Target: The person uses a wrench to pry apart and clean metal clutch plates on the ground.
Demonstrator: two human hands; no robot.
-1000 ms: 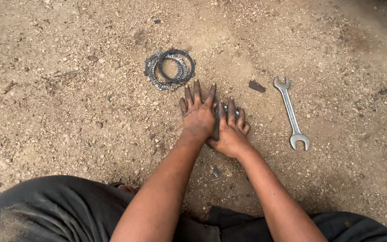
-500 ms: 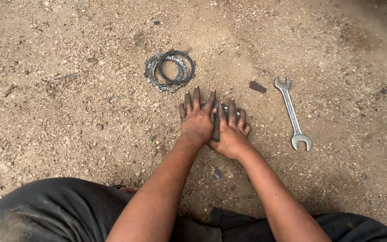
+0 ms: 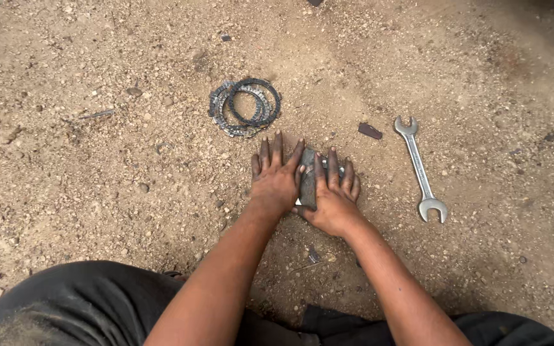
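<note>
Both hands rest flat on the dirt ground [image 3: 97,192], side by side, pressing a dark flat plate [image 3: 308,182] between and beneath them. The left hand [image 3: 276,179] lies palm down with fingers spread, its inner edge against the plate's left side; the right hand [image 3: 333,195] lies palm down over the plate's right side, fingers extended. Neither hand is clenched; both are laid open on the plate, pinning it down rather than gripping it. Compared with the views 1.0 s and 0.5 s ago, the hands and plate sit at the same spot relative to the rings and spanner, with much the same finger spread; I judge the work to be in a sustained press or rub on the ground, with no lift begun. The plate lies on the ground directly ahead of the person, roughly midway between the rings and the spanner. Its visible strip runs long axis away from the person, near end toward the wrists, far end toward the fingertips; how far it extends under the right hand is hidden. 2 or more toothed rings [image 3: 245,107] lie stacked just beyond the left hand, apart from it. A double-ended spanner [image 3: 421,170] lies to the right, well apart. A small dark chip [image 3: 370,131] sits near its upper end.
</note>
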